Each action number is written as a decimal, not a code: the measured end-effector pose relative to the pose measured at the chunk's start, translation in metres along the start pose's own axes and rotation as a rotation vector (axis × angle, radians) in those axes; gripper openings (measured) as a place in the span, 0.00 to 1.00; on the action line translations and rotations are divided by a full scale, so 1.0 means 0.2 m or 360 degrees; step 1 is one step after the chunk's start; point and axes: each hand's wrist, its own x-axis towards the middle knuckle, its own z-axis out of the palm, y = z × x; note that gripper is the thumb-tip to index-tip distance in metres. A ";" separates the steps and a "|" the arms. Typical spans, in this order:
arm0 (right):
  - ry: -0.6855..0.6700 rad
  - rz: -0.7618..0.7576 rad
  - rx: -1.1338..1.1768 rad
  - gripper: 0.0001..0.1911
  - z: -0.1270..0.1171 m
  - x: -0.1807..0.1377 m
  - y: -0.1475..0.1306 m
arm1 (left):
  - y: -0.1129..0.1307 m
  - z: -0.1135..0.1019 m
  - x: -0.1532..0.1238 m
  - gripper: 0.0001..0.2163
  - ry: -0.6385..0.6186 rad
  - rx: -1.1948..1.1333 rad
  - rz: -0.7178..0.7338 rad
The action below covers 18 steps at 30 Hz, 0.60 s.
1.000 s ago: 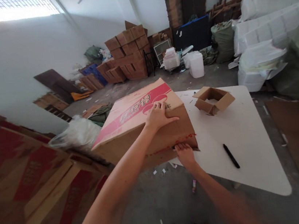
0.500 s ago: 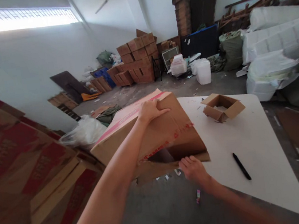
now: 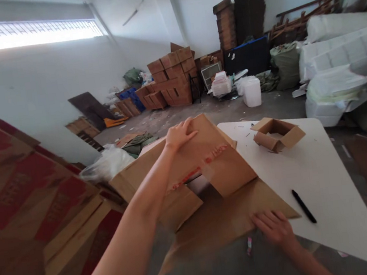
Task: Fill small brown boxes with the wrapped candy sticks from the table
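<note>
The big cardboard box (image 3: 204, 170) lies tipped on the near-left corner of the white desk (image 3: 312, 170), flaps splayed open past the edge. The left hand (image 3: 179, 134) presses flat on its upper edge; the right hand (image 3: 273, 227) rests spread on the lowest flap, gripping nothing. With so much overhang, the box could slide off, or the flap could buckle and tear.

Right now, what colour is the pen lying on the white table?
Black. The pen shows best in the head view, lying on the white table.
</note>
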 end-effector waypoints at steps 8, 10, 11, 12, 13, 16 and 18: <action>-0.0104 -0.0313 -0.0009 0.20 0.07 0.17 0.11 | 0.18 0.29 -0.44 0.05 -0.0664 -0.0348 0.1529; -0.0123 -0.0361 -0.0049 0.21 0.07 0.16 0.15 | 0.08 0.35 -0.55 0.06 -0.0787 -0.0336 0.1618; -0.0134 -0.0400 -0.0091 0.22 0.08 0.17 0.18 | 0.01 0.35 -0.58 0.08 -0.0807 -0.0317 0.1603; -0.0151 -0.0441 -0.0147 0.23 0.08 0.20 0.21 | -0.06 0.34 -0.61 0.10 -0.0798 -0.0287 0.1542; -0.0178 -0.0469 -0.0210 0.23 0.09 0.26 0.24 | -0.15 0.31 -0.63 0.14 -0.0770 -0.0262 0.1472; -0.0313 -0.0308 -0.0269 0.22 0.19 0.54 0.26 | -0.39 0.15 -0.69 0.21 -0.0620 -0.0210 0.1240; -0.0354 -0.0072 -0.0173 0.20 0.34 0.77 0.16 | -0.54 0.05 -0.78 0.23 -0.0483 -0.0156 0.1086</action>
